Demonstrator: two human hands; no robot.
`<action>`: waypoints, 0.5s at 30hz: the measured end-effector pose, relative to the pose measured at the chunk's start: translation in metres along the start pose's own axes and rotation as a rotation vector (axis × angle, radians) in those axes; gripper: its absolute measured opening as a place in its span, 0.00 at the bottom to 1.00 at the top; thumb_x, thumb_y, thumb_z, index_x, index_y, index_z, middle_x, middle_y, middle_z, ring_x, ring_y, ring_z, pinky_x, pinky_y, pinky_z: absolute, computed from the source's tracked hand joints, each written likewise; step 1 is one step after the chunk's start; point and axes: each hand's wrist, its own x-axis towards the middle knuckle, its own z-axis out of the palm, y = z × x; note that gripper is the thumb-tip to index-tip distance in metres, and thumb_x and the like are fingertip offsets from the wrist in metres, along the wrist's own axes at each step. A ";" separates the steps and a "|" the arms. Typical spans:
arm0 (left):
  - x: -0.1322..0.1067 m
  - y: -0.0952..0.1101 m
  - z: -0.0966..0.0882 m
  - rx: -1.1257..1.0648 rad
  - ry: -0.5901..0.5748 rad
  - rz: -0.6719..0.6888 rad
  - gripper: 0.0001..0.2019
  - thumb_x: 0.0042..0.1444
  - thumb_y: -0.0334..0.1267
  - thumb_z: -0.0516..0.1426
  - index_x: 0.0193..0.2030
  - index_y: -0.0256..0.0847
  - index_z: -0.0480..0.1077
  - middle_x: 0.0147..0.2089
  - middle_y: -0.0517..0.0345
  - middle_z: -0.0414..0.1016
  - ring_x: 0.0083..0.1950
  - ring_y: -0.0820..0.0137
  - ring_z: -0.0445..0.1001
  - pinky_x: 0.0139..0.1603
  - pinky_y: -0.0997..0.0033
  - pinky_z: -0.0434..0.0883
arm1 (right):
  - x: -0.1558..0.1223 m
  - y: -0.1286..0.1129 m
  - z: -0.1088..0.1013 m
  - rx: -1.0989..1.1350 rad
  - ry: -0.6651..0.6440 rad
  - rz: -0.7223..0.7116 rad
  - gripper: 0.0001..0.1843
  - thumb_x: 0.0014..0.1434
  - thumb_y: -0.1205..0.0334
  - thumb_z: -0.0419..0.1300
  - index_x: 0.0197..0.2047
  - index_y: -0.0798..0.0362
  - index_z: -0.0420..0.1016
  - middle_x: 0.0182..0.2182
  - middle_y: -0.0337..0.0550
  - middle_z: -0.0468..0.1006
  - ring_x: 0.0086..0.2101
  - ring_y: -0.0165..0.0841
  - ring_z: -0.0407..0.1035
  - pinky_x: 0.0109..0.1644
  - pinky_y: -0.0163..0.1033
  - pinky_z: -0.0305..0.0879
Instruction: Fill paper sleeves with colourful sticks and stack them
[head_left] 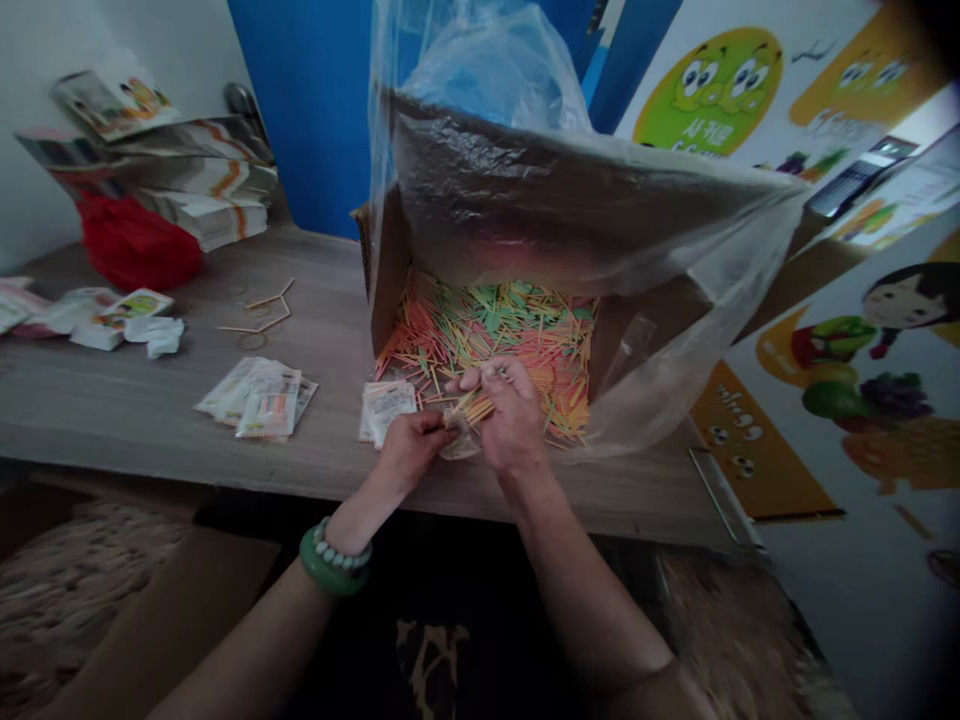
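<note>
Left hand [409, 445]: curled at the table's near edge, thumb and fingers pinching a small clear pouch [459, 447]; a green bracelet [334, 560] sat on the wrist.
Right hand [510, 420]: just at 3 o'clock of the left hand, fingers closed around a bundle [472, 407] of coloured sticks.
Bundle: between the 2 hands, slanted toward 8 o'clock, its lower end touching the pouch; whether it was inside could not be told.
Box [390, 280]: open cardboard at 12 o'clock of the hands, lined with clear plastic [570, 200] that rose above it.
Loose sticks [495, 330]: orange, green, yellow and pink, covering the box floor.
Papers [384, 405]: a small printed stack lying flat, just at 11 o'clock of the left hand.
Packets [259, 398]: a fanned pile at 9 o'clock of the left hand, well apart from it.
Table [150, 440]: grey wood.
Red bag [135, 245]: at 10 o'clock, far back on the table, beside stacked booklets [202, 190].
</note>
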 end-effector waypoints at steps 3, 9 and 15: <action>-0.006 0.007 -0.002 -0.019 -0.041 -0.049 0.16 0.46 0.46 0.62 0.18 0.41 0.62 0.18 0.68 0.55 0.20 0.78 0.54 0.21 0.76 0.52 | -0.006 0.007 0.010 -0.058 0.042 -0.015 0.10 0.65 0.53 0.60 0.37 0.48 0.67 0.28 0.34 0.76 0.32 0.32 0.76 0.45 0.44 0.73; -0.012 0.010 -0.007 -0.141 -0.076 -0.183 0.10 0.49 0.41 0.63 0.26 0.39 0.69 0.21 0.67 0.63 0.18 0.79 0.61 0.18 0.78 0.54 | -0.008 0.019 0.002 -0.123 0.126 -0.031 0.09 0.64 0.53 0.61 0.38 0.48 0.67 0.27 0.33 0.75 0.31 0.32 0.74 0.42 0.41 0.71; -0.011 0.005 -0.005 -0.182 -0.063 -0.201 0.09 0.50 0.38 0.64 0.26 0.38 0.70 0.22 0.66 0.65 0.18 0.79 0.64 0.17 0.79 0.57 | -0.010 0.020 0.004 -0.181 0.122 -0.091 0.05 0.65 0.57 0.58 0.38 0.48 0.67 0.28 0.33 0.74 0.32 0.32 0.73 0.44 0.42 0.69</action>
